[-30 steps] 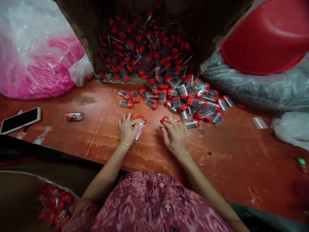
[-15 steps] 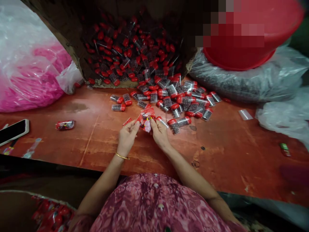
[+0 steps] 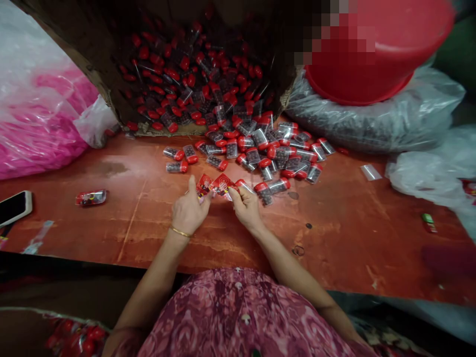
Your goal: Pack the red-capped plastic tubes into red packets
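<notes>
Near the middle of the red-brown table [image 3: 148,208], my left hand [image 3: 189,210] holds a small printed red wrapper [image 3: 204,184], its thumb raised away from the wrapper. Just to the right, my right hand [image 3: 245,206] pinches another printed red wrapper [image 3: 222,183] between thumb and fingers. The two wrappers touch or overlap at their edges. Beyond my hands lies a pile of small clear containers [image 3: 282,151] with red caps and dark beads inside. One red-wrapped container [image 3: 91,198] lies alone at the left.
A cardboard box [image 3: 107,94] on its side holds many more containers. At left are a pink-filled bag [image 3: 44,134] and a phone [image 3: 15,208]. At right, a red tub [image 3: 357,74] stands on a plastic bag [image 3: 390,124], near a small green-and-red item [image 3: 429,222].
My left hand has moved slightly left and down, its thumb lifting. The wrappers, earlier bunched between both hands, are now spread side by side. The whole view has shifted a little.
</notes>
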`<state>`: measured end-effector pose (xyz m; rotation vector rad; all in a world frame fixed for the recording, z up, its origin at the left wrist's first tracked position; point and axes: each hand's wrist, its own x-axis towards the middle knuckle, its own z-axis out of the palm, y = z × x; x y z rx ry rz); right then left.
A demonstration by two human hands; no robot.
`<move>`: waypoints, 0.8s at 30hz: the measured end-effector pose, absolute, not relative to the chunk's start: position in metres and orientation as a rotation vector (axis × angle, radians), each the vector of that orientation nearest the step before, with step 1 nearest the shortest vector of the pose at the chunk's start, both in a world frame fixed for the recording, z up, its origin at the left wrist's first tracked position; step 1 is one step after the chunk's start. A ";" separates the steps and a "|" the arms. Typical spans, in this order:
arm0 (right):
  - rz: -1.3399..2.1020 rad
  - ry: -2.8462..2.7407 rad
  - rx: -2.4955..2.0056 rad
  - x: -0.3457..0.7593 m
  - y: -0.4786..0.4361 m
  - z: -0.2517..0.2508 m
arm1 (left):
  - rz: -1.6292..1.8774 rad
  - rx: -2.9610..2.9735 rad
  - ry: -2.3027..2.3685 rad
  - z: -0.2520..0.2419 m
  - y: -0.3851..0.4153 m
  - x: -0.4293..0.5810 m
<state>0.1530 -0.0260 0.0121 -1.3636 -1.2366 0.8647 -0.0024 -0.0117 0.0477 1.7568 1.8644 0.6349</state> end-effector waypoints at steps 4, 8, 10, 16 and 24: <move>0.855 -1.278 -1.338 0.146 -0.035 0.015 | 0.859 1.696 1.699 0.056 -0.021 -0.006; 0.962 -1.337 -1.262 0.138 -0.043 0.014 | 0.891 1.190 1.356 0.048 -0.031 0.001; 0.965 -1.362 -1.255 0.134 -0.047 0.012 | 0.962 0.909 1.315 0.044 -0.035 0.011; 0.675 -1.666 -1.450 0.156 -0.046 0.013 | 1.080 0.532 1.212 0.046 -0.033 0.028; 0.135 -1.772 -1.954 0.199 -0.038 0.004 | 1.016 0.360 1.170 0.050 -0.023 0.022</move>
